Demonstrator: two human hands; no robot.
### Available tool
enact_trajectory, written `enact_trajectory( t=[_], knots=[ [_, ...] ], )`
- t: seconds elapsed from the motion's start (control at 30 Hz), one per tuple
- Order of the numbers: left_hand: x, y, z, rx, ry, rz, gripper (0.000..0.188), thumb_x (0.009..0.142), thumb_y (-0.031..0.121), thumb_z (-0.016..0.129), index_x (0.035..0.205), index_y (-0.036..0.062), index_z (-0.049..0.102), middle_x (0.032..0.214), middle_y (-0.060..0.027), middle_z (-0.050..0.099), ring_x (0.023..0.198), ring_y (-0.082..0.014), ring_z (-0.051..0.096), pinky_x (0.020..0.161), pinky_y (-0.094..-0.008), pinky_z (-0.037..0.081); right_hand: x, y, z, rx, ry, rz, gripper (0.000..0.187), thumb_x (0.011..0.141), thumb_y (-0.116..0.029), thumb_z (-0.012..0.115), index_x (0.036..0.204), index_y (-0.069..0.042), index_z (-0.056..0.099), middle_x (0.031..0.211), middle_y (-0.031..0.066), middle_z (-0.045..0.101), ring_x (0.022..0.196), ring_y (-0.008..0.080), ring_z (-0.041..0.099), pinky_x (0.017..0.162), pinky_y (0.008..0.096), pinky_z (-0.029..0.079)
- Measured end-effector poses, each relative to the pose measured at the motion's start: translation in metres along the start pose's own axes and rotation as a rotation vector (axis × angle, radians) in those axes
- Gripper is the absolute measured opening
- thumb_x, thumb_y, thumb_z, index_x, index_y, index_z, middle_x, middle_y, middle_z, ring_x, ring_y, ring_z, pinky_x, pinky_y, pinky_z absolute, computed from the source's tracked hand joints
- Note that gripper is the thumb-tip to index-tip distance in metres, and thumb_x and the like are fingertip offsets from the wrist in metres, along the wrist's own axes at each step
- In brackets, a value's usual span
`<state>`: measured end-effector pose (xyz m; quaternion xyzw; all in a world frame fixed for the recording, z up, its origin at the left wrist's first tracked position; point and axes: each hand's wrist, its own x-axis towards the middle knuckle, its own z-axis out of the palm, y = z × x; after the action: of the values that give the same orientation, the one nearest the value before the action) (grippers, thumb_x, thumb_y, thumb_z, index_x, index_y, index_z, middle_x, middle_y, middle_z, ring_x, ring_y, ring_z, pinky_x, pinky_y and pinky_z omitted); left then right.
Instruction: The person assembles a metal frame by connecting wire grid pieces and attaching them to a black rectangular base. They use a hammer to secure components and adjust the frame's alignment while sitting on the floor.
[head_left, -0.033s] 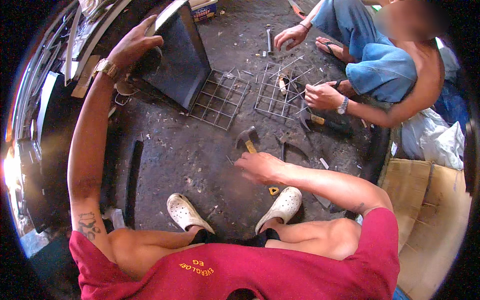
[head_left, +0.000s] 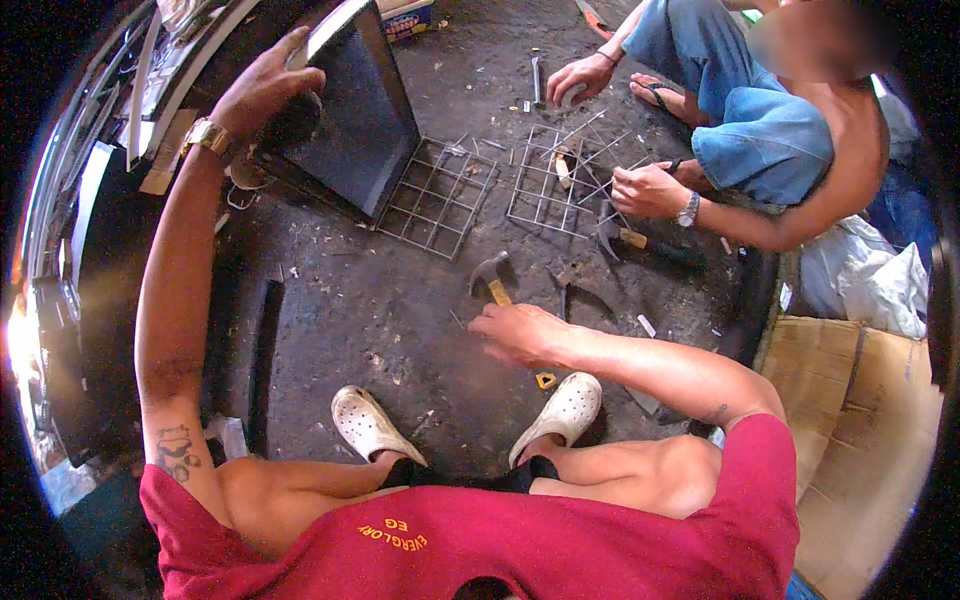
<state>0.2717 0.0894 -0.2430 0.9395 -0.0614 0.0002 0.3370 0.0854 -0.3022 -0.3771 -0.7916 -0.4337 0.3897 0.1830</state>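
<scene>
At the upper left my left hand (head_left: 270,88) is closed on the pale upper edge of a dark, flat-sided panel (head_left: 350,120), which stands tilted on the ground. Its underside is hidden. A wire grid (head_left: 437,200) lies against the panel's lower right edge. In the middle, my right hand (head_left: 520,335) is closed at the yellow handle of a claw hammer (head_left: 491,272), whose head points away from me. My fingers cover the handle's lower end. A thin nail-like piece (head_left: 457,318) shows beside my fingertips.
Across from me a person in jeans (head_left: 775,130) squats with both hands near a second wire grid (head_left: 545,190). Another hammer (head_left: 625,237) and a dark curved tool (head_left: 580,292) lie near it. Cardboard (head_left: 850,420) is at right; long strips (head_left: 150,90) are stacked at left.
The other person's farther hand has shifted slightly, and a small pale object now shows at its fingers. My own hands have hardly moved.
</scene>
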Motion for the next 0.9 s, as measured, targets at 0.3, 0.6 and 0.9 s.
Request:
enact_trajectory(
  t=[0.3,0.6,0.9],
  knots=[
    [-0.014,0.024,-0.023,-0.207,-0.047,-0.087,0.07,0.089,0.049,0.063,0.136,-0.001,0.047,0.125,-0.0106,0.06,0.11,-0.0173,0.059,0.095,-0.0274,0.044,-0.013,0.025,0.012,-0.067,-0.201,0.169,0.036,0.085,-0.023,0.063,0.117,-0.007,0.058,0.106,0.019,0.059,0.097,0.0384,0.062,0.082,0.0481,0.051],
    [-0.065,0.074,-0.037,0.132,0.232,0.136,0.042,0.088,0.033,0.063,0.118,0.0049,0.061,0.115,-0.009,0.061,0.102,-0.0191,0.057,0.087,-0.0297,0.044,-0.007,0.042,0.014,-0.132,-0.132,0.112,0.033,0.083,-0.023,0.064,0.11,-0.004,0.058,0.099,0.0194,0.06,0.096,0.0384,0.062,0.082,0.048,0.05],
    [-0.172,0.202,-0.014,-0.144,-0.536,0.793,0.026,0.082,0.022,0.059,0.105,0.0112,0.067,0.095,-0.0078,0.066,0.077,-0.028,0.064,0.063,-0.0347,0.053,0.023,0.03,0.0,-0.226,-0.163,0.073,0.03,0.082,-0.02,0.061,0.108,-0.004,0.057,0.103,0.0217,0.061,0.093,0.0398,0.064,0.077,0.0496,0.052]
  ],
)
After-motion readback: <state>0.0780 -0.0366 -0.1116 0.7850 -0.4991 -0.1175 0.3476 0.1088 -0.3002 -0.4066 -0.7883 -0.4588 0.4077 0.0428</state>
